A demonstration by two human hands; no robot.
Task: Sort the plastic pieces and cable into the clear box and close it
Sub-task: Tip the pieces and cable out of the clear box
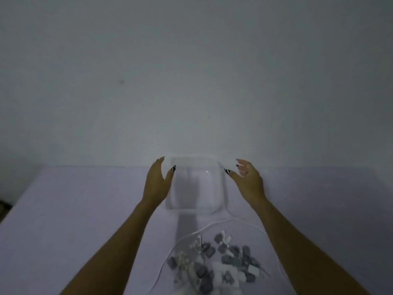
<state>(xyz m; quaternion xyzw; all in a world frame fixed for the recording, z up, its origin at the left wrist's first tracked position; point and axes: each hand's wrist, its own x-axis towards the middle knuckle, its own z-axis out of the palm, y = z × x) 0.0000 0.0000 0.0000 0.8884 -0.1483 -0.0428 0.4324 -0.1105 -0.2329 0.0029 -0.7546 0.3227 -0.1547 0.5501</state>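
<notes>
I reach both hands, left hand (156,183) and right hand (247,179), fingers spread and empty, around the clear box (196,188); next I must grip it or its lid.

Clear box (196,188): transparent glossy plastic, smooth. Plastic pieces (214,262) at 6 o'clock: matt grey and white. Cable (212,225): thin, white, smooth. Table (85,209): matt.

Both hands extended forward, empty.
Left hand (156,184) and right hand (247,180) held apart, palms facing inward, fingers spread and slightly curled; forearms bare.
</notes>
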